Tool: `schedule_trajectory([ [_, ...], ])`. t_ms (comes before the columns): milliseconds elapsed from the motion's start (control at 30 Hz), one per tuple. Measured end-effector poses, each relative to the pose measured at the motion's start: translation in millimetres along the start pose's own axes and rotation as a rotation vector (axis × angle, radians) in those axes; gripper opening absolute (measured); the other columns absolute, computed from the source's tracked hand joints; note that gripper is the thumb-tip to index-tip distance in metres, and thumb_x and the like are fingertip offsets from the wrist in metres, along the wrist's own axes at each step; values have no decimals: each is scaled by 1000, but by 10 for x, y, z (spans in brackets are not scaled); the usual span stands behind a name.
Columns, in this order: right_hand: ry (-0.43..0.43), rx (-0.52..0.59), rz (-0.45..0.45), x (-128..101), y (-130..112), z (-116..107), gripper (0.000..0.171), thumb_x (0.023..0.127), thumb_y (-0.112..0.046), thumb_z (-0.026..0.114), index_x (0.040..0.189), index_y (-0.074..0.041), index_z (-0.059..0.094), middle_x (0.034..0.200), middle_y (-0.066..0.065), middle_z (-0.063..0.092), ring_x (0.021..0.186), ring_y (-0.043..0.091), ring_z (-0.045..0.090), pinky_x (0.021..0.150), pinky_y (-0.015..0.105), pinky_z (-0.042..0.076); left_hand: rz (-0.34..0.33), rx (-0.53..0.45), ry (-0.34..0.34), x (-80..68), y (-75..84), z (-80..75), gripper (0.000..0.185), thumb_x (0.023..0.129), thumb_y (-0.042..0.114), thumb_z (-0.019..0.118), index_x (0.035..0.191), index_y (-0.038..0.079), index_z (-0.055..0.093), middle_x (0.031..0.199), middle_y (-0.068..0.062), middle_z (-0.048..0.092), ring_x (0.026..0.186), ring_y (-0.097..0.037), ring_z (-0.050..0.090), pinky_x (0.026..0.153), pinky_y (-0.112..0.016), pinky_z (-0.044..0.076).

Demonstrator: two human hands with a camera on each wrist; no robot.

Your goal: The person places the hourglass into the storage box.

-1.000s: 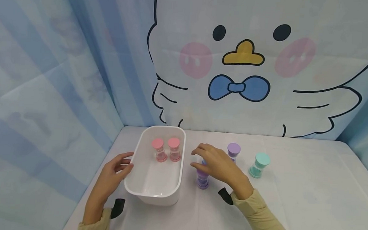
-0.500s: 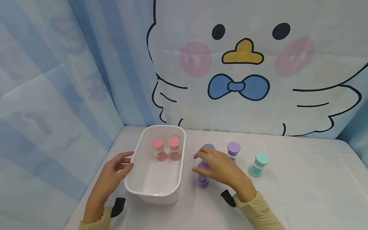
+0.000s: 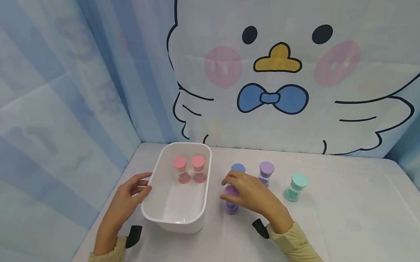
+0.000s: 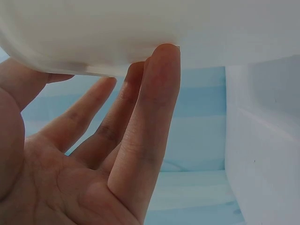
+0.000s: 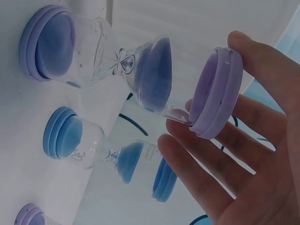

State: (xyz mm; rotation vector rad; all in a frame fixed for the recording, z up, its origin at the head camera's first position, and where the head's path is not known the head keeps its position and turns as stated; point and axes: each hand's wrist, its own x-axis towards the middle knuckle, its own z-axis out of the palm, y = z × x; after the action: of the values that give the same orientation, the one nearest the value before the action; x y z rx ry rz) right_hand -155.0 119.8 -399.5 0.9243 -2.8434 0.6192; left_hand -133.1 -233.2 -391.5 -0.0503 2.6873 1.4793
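Observation:
My left hand (image 3: 128, 195) rests its fingertips against the outer left side of a white plastic tub (image 3: 174, 205); in the left wrist view its fingers (image 4: 150, 112) reach up, fairly straight, to the tub's wall. Two hourglasses with pink caps, one (image 3: 182, 170) left of the other (image 3: 199, 169), stand inside the tub. Right of the tub, my right hand (image 3: 254, 194) holds the purple cap of an upright hourglass (image 5: 157, 75), thumb on one side and fingers on the other. Its base stands on the table. A blue hourglass (image 5: 126, 161) stands close behind it.
A second purple hourglass (image 3: 266, 169) and a teal hourglass (image 3: 296, 187) stand beyond and to the right of my right hand. The white-covered table (image 3: 360, 213) meets a printed cloth backdrop (image 3: 272, 133) at the back and a blue-striped curtain (image 3: 57, 141) on the left.
My right hand has moved slightly down and right, closing around the purple hourglass's cap. The blue cap behind it has come into sight. The left hand and tub stay put.

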Motion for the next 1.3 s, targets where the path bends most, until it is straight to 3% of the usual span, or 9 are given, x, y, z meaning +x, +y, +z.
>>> schedule_trajectory([
  [333,-6,3,-41,-19,8,17,31,84,-34,79,104,-12,73,99,-3,66,88,11,63,81,32,56,-11,-15,-2,6,7,1,52,98,32,62,144,13,49,135,-18,57,120,-35,58,95,-45,55],
  [833,-8,61,-61,-53,39,87,30,82,-25,81,107,-11,72,104,-2,65,91,12,65,81,29,57,-13,-9,0,9,4,-1,51,99,30,62,145,13,49,136,-19,57,121,-36,58,95,-46,54],
  [1300,-18,34,-67,-41,33,40,31,82,-23,82,108,-9,72,105,1,65,91,13,65,79,28,57,7,-16,-3,0,7,-14,51,98,29,63,144,12,49,134,-19,58,119,-35,59,93,-44,55],
])
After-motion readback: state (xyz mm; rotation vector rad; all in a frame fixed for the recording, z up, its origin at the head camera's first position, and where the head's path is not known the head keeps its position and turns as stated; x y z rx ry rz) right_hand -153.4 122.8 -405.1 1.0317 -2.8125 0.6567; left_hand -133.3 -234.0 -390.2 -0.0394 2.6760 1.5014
